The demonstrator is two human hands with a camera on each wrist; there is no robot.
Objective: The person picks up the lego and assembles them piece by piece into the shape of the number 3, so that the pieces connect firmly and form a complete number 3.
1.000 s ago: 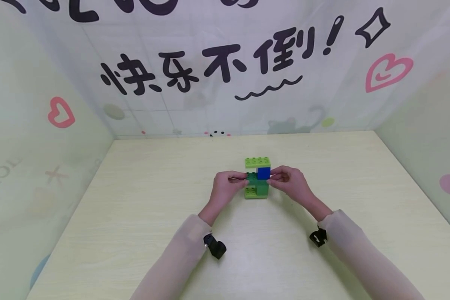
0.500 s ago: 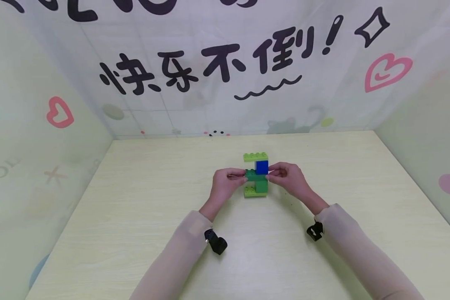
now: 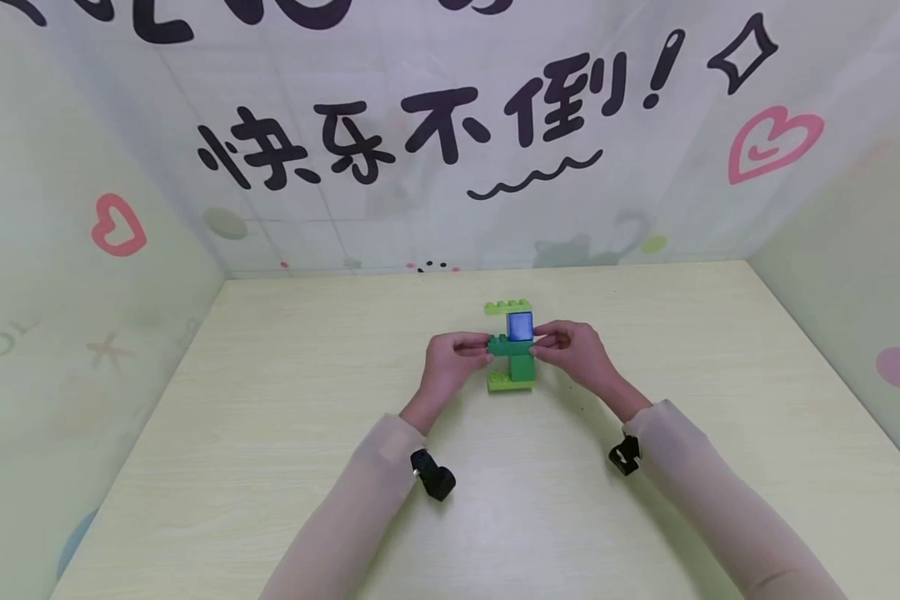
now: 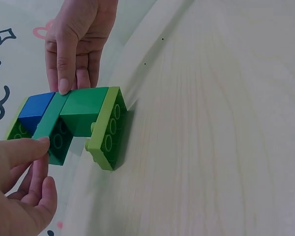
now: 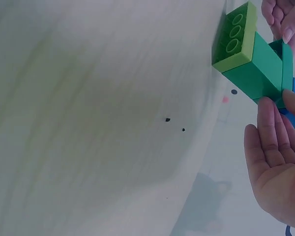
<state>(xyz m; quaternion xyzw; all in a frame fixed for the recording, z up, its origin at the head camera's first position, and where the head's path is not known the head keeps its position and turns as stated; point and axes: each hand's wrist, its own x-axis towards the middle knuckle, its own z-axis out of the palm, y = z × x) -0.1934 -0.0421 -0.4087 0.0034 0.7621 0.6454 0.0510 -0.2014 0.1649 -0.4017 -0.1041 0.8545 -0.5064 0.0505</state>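
A stack of toy building bricks is held between the two hands at mid-table in the head view. Its top is a lime-green brick (image 3: 507, 307), above a blue brick (image 3: 521, 327). Below these come a dark green brick (image 3: 508, 347), a green brick (image 3: 522, 367) and a lime-green bottom brick (image 3: 509, 385). My left hand (image 3: 450, 362) pinches the dark green brick's left end between thumb and fingers. At its right end, my right hand (image 3: 576, 350) pinches the stack near the blue brick. The hollow underside of the bottom brick (image 4: 108, 130) shows in the left wrist view.
The pale wood table (image 3: 307, 400) spreads out around the hands. Behind it hangs a printed white cloth (image 3: 390, 225), with further cloth walls at both sides. A black wrist camera (image 3: 435, 477) sits at the left cuff, another (image 3: 626, 456) at the right.
The stack's upper part has risen in the head view and less of its studded top shows, as it tilts back. Both hands keep their pinch, and the right has shifted slightly up and left.
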